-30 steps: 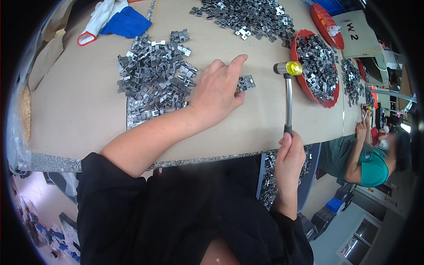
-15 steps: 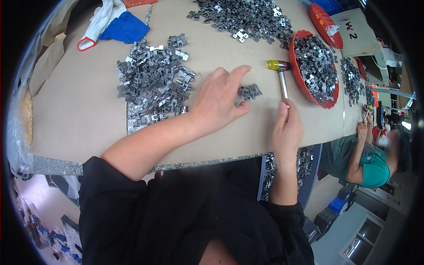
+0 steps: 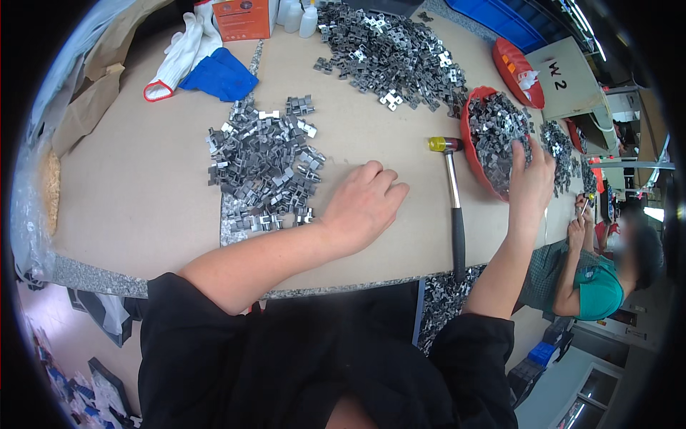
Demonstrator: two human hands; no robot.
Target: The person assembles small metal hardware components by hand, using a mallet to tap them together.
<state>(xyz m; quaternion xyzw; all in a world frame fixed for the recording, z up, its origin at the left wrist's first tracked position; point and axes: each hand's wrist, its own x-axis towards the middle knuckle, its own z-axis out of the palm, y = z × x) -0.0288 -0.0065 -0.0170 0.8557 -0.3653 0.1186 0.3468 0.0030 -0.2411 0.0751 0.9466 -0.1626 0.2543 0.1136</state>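
Observation:
My left hand [image 3: 366, 206] rests closed on the table, its fingers curled under. Whatever they hold, if anything, is hidden. To its left lies a heap of joined metal clip pieces [image 3: 264, 154]. My right hand [image 3: 532, 179] is over the red scalloped basket [image 3: 468, 146], with thumb and fingers a little apart above the small metal parts [image 3: 493, 118] inside. No part shows between its fingertips. Between my hands a mallet [image 3: 452, 182] with a yellow and dark red head lies on the table. Its black grip points toward the near edge.
A bigger pile of metal clips [image 3: 389, 57] spreads at the back. White and blue gloves [image 3: 221, 75], an orange box [image 3: 243, 19] and white bottles [image 3: 308, 23] are at far left and back. Another red basket [image 3: 516, 71] stands far right. A co-worker [image 3: 600, 282] sits at right.
My right hand has let go of the mallet and moved right to the basket. My left hand has closed; the metal piece beside it no longer shows. The view has shifted.

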